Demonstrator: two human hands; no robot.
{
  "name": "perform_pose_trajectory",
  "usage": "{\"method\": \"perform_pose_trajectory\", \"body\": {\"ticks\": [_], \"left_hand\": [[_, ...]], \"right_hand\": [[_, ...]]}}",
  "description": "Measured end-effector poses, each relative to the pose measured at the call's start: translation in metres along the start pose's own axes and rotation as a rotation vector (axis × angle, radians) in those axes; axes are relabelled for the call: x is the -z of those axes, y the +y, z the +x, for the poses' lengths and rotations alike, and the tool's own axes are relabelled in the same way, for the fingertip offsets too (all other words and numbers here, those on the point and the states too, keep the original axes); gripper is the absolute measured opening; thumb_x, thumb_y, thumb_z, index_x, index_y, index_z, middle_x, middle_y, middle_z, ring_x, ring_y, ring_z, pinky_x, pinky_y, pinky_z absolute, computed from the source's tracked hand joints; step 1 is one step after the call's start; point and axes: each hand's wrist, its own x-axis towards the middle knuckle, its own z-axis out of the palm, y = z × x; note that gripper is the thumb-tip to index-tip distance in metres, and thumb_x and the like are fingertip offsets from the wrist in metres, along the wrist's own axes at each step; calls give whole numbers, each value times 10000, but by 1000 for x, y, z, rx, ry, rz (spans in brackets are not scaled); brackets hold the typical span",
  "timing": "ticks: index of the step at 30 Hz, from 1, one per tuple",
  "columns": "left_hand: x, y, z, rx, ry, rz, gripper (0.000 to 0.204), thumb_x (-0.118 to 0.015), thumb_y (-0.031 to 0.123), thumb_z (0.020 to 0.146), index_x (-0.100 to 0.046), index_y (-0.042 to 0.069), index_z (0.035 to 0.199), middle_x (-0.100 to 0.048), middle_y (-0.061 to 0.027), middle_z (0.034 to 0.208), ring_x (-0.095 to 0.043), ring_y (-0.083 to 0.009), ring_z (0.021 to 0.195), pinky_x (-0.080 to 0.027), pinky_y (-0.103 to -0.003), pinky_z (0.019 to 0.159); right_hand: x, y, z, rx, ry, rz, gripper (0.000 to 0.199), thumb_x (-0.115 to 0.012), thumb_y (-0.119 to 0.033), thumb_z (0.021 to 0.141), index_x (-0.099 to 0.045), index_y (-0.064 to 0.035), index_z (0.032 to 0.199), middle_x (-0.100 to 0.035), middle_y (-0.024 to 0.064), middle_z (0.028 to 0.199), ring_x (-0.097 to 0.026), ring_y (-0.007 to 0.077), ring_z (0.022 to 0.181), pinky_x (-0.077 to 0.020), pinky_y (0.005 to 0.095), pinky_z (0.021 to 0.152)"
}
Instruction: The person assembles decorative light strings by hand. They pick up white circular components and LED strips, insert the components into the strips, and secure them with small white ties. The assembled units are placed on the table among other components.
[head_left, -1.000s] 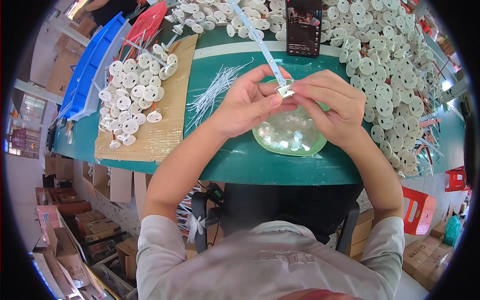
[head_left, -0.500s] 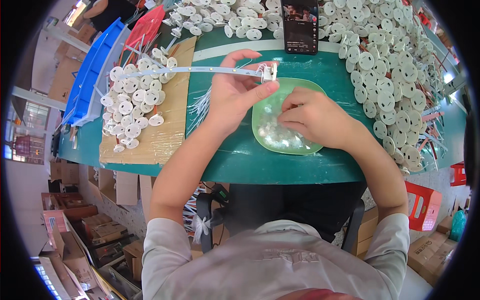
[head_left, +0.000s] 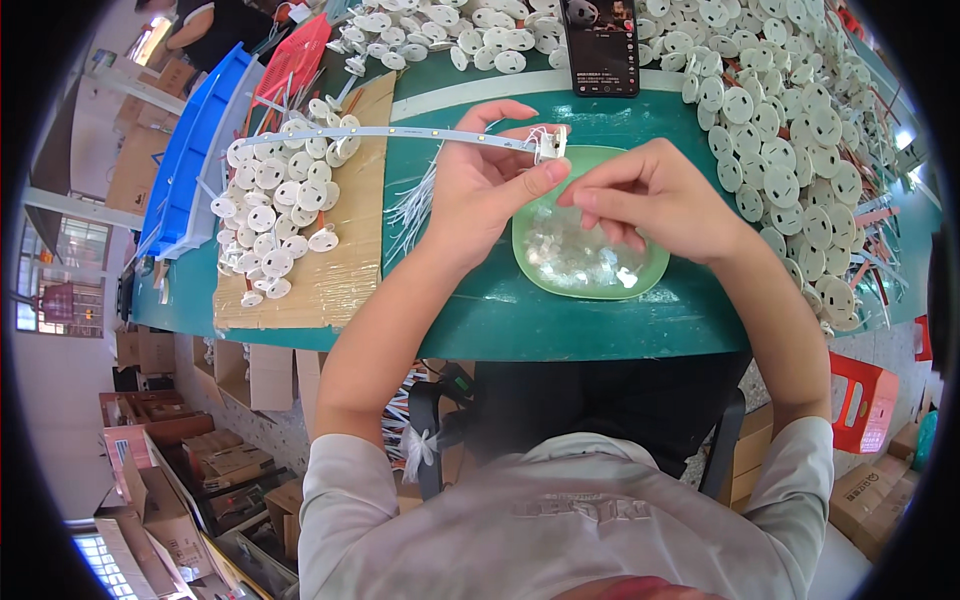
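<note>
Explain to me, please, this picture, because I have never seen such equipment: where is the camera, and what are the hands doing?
There is no robot here, only a person with two bare hands. One wide fisheye camera, worn on the head, looks down, so straight edges look bent. The left hand holds a narrow pale strip near its end with a small white piece. The right hand is over a green bowl of shiny clear bits; I cannot tell whether its fingers hold anything. On the green table are also white discs, thin white strands, cardboard and a phone.
</note>
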Motion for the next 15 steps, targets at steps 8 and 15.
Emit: {"method": "perform_pose_trajectory", "body": {"ticks": [8, 15], "left_hand": [[1, 0, 0, 4, 4, 18, 553, -766, 45, 833, -443, 47, 1282, -619, -223, 1250, -644, -217, 1030, -494, -328, 895], [2, -1, 1, -19, 7, 9, 536, -759, 42, 838, -449, 53, 1275, -632, -218, 1229, -658, -221, 1017, -495, -316, 841]], "right_hand": [[8, 9, 7, -69, 20, 299, 301, -617, -117, 950, -638, 82, 1176, -689, 117, 1001, -631, 112, 820, -524, 226, 698], [6, 6, 6, -97, 24, 502, 342, -542, -80, 978, -544, 120, 1255, -665, 189, 1115, -676, 205, 1010, -554, 294, 911]]}}
